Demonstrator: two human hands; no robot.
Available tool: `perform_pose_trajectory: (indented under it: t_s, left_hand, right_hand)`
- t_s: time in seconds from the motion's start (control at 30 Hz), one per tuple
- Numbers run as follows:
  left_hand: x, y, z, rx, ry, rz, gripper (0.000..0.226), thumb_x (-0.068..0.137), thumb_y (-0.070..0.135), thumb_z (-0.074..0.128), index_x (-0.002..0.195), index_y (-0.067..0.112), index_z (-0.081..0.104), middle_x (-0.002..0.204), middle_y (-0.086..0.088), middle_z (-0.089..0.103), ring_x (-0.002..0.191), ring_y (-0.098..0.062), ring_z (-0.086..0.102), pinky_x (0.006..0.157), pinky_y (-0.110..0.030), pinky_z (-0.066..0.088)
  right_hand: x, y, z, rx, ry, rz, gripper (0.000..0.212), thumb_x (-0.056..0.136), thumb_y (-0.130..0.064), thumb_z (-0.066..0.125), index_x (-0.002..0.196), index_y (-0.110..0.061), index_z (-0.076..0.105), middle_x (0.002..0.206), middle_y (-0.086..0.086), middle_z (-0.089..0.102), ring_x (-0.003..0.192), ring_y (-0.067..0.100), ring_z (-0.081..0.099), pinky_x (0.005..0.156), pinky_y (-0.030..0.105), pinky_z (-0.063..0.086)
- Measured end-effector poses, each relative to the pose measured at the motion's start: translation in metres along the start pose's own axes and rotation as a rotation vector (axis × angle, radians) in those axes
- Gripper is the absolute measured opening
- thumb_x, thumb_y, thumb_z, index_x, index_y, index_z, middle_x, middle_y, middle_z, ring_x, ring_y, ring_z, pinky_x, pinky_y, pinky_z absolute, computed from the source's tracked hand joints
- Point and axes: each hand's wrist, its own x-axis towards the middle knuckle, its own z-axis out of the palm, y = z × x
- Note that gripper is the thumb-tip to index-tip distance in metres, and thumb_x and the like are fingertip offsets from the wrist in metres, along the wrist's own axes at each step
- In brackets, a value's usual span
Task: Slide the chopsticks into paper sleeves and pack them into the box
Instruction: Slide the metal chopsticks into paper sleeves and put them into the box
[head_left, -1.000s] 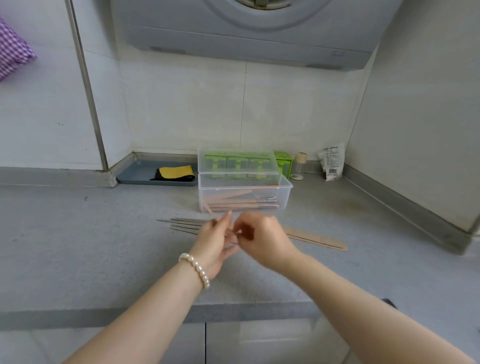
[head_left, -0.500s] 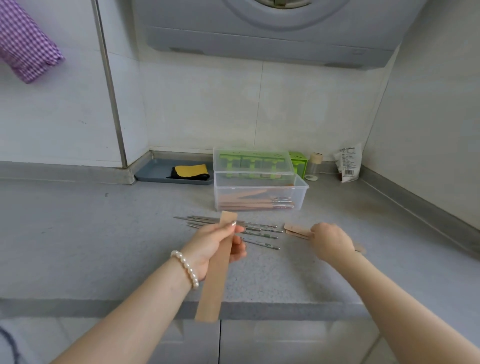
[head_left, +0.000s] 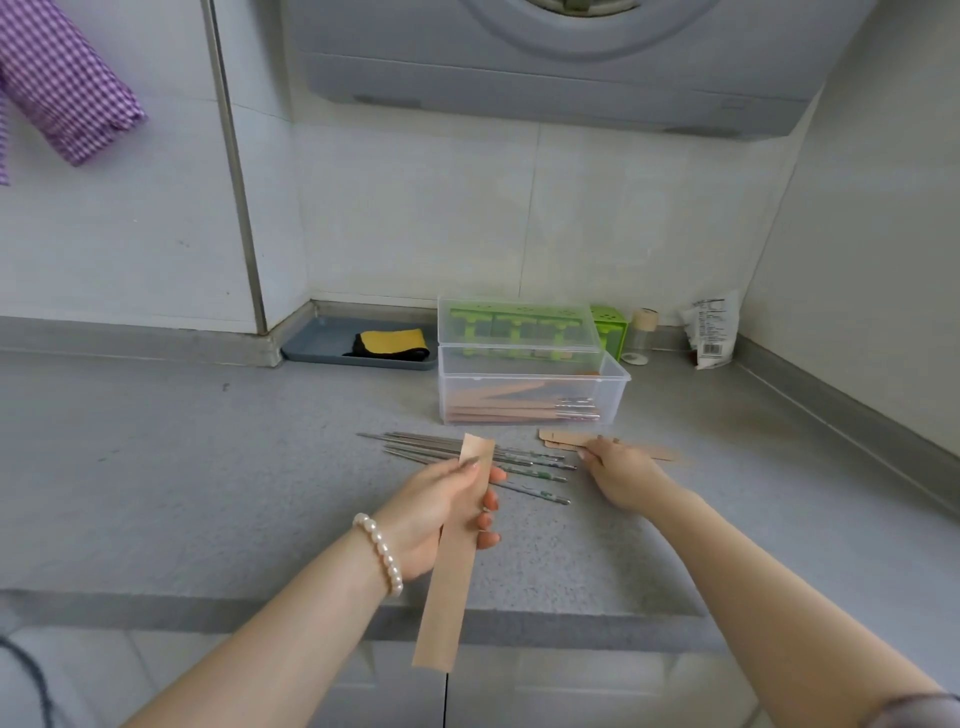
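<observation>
Left hand (head_left: 436, 512) grips one brown paper sleeve (head_left: 452, 561) near its upper end, the sleeve's lower length hanging past the grip over the counter edge (head_left: 311, 608). Just beyond the grip lie loose metal chopsticks (head_left: 519, 462); farther behind them stands the clear box (head_left: 530, 389) holding sleeved pairs. Right hand (head_left: 621, 475) rests on spare sleeves (head_left: 563, 440), to the right of the grip.

At the back of the grey countertop (head_left: 156, 467), far beyond the grip and to its left, a blue-grey tray (head_left: 322, 345) holds a folded yellow and black cloth (head_left: 392, 345). Far ahead to the right stand a green container (head_left: 609, 323), a small capped jar (head_left: 641, 332) and a printed packet (head_left: 712, 332). High to the left hangs purple checked fabric (head_left: 62, 88); overhead sits a grey appliance (head_left: 545, 57).
</observation>
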Motion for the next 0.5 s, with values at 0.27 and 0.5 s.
perform_pose_trajectory:
  t_s: [0.27,0.5]
  left_hand:
    - [-0.001,-0.002,-0.009,0.023,0.002,0.005,0.015,0.095,0.007,0.045,0.101,0.004,0.058,0.065,-0.005,0.052,0.052,-0.013,0.049,0.049,-0.027,0.05]
    - [-0.001,0.001,-0.034,-0.11,0.107,0.002,0.015,0.093,0.007,0.048,0.103,0.002,0.057,0.064,-0.006,0.054,0.05,-0.014,0.052,0.047,-0.027,0.052]
  right_hand:
    - [0.015,-0.055,0.002,0.211,0.11,-0.074,0.02,0.089,-0.019,0.06,0.105,-0.012,0.068,0.099,0.006,0.067,0.086,0.021,0.06,0.074,0.027,0.047]
    - [0.031,-0.049,-0.005,0.313,0.107,-0.012,0.01,0.088,-0.012,0.062,0.094,-0.008,0.068,0.09,0.005,0.063,0.082,0.019,0.055,0.071,0.027,0.044]
